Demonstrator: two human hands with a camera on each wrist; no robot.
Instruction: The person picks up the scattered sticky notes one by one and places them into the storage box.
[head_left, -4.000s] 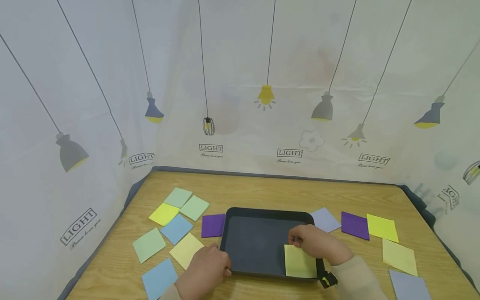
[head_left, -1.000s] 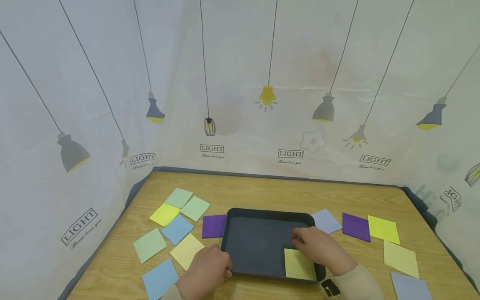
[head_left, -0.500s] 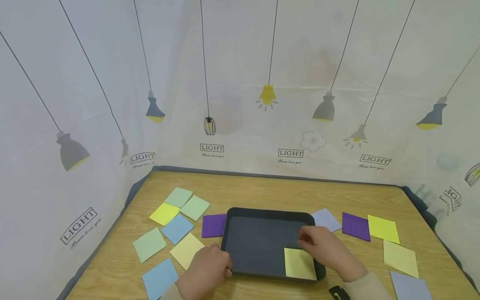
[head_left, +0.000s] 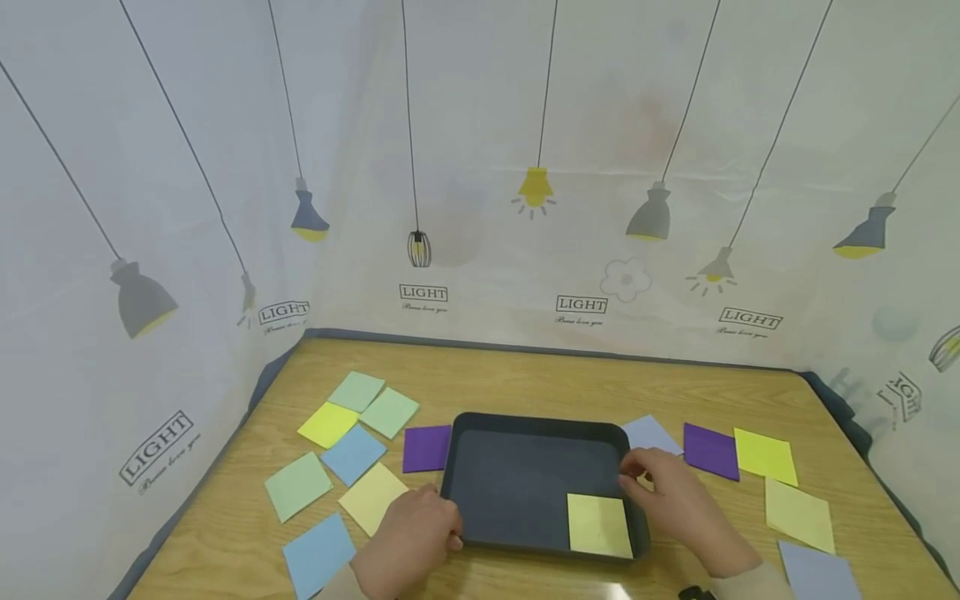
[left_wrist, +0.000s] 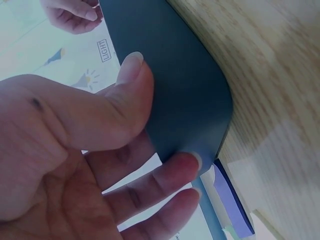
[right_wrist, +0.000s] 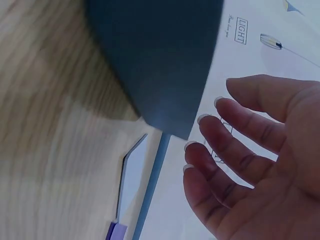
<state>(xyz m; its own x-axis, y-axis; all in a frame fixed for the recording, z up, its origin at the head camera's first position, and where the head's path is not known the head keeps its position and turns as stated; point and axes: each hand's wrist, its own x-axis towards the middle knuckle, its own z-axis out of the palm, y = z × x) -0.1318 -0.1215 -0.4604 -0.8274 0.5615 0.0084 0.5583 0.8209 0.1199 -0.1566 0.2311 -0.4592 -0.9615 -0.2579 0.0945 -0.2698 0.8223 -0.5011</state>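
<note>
Left fingers [left_wrist: 175, 172] pinch the tray [head_left: 517, 483], so brace it; right fingers [right_wrist: 235, 147] hang loose, empty, just don't snag the yellow note [head_left: 599, 526] near them.

Boxed prints [head_left: 581, 305] reading "LIGHT" stand on the wall sheet [head_left: 480, 125]: from the head view's centre, one toward 8 o'clock, two toward 9, two toward 3. A creased print [head_left: 902, 396] lies farther toward 3. The small script [head_left: 424, 308] beneath stays unclear.
</note>
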